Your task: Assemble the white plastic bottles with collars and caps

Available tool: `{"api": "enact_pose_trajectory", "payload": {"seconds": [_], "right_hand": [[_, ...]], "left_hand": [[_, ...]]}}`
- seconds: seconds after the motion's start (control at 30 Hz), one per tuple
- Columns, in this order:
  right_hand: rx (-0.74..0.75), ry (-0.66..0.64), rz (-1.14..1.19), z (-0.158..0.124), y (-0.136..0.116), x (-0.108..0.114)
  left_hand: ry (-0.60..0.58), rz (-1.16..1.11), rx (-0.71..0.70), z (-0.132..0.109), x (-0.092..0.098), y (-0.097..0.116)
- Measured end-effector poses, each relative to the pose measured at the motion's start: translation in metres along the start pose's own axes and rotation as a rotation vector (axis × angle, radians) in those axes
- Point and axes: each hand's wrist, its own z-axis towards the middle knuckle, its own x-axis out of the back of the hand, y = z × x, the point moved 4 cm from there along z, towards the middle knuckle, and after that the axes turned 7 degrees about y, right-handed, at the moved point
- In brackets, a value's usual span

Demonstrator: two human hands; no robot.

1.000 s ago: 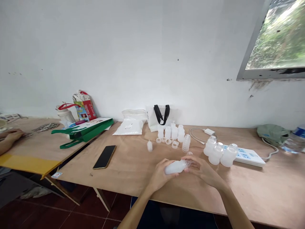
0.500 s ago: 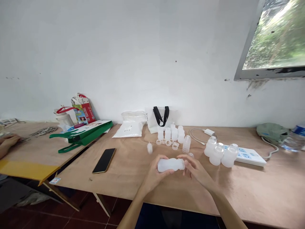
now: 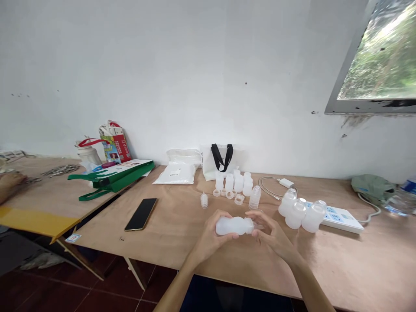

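A small translucent white plastic bottle lies on its side in my hands above the plywood table. My left hand is wrapped round its body. At the bottle's neck end my right hand has its fingers closed around a small clear cap or nozzle. Behind my hands stands a group of small white bottles, with several loose rings, a single small capped piece and a stack of clear caps.
Three upturned bottles rest by a white power strip. A black phone, white bags, a charger cable, a green cloth and a water bottle lie around. Another person's hand is on the left table.
My hands have kept the bottle between them, turning it from tilted to level. The view has shifted slightly. The other person's hand at far left has drawn back a little.
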Motion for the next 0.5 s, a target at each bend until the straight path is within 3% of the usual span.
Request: {"api": "enact_pose_trajectory", "payload": {"seconds": [0.1, 0.23, 0.4, 0.5], "right_hand": [[-0.019, -0.017, 0.033, -0.001, -0.003, -0.004], [-0.158, -0.032, 0.026, 0.003, 0.013, -0.012], [-0.019, 0.008, 0.014, 0.002, 0.007, -0.006], [-0.020, -0.012, 0.057, -0.001, 0.001, -0.005]], "left_hand": [[0.004, -0.001, -0.011, 0.001, 0.003, 0.000], [-0.021, 0.046, -0.066, 0.002, 0.003, 0.003], [0.048, 0.039, 0.015, 0.003, 0.009, 0.000], [0.054, 0.006, 0.044, 0.003, 0.013, -0.003]]}}
